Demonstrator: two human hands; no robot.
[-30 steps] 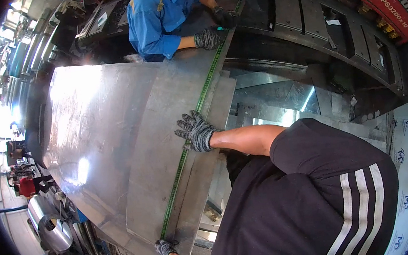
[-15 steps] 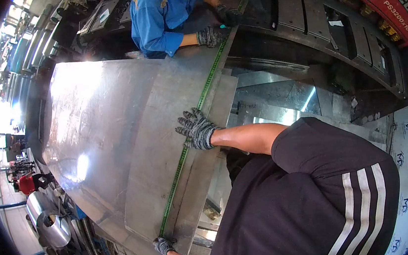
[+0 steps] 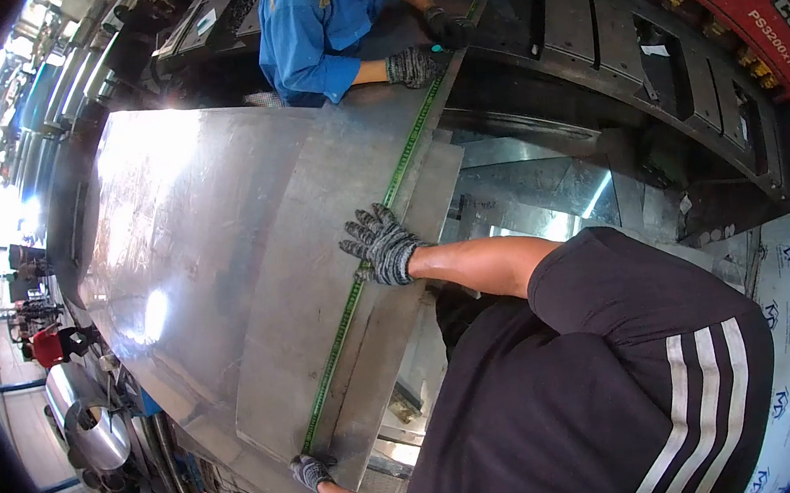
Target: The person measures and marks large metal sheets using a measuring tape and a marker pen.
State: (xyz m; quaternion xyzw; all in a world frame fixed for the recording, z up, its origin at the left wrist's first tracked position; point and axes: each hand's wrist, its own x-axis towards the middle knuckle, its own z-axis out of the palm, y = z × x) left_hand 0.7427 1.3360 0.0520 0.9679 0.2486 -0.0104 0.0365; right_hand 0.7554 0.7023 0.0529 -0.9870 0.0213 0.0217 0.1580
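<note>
A long green measuring tape (image 3: 334, 354) runs across a grey metal sheet (image 3: 281, 355), near its edge. At the tape's near end is my left hand (image 3: 311, 473), in a grey knit glove, its fingers closed around that end; the fingertips are partly hidden. My right hand (image 3: 381, 246), gloved the same way, lies flat on the sheet and over the tape with fingers spread. Across the sheet, a co-worker in blue (image 3: 310, 34) has a gloved hand (image 3: 413, 67) on the far part of the tape, beside a small teal object (image 3: 437, 48).
Behind the sheet's far corner stands a red machine (image 3: 745, 7) marked Colly, with a dark slotted bed (image 3: 585, 34). Metal offcuts (image 3: 543, 192) lie lower down, beside the sheet. Shiny rolled metal (image 3: 96, 427) and pipes stand at the left.
The view has shifted slightly. Both my hands and the co-worker's hands keep nearly the same places on the tape and sheet.
</note>
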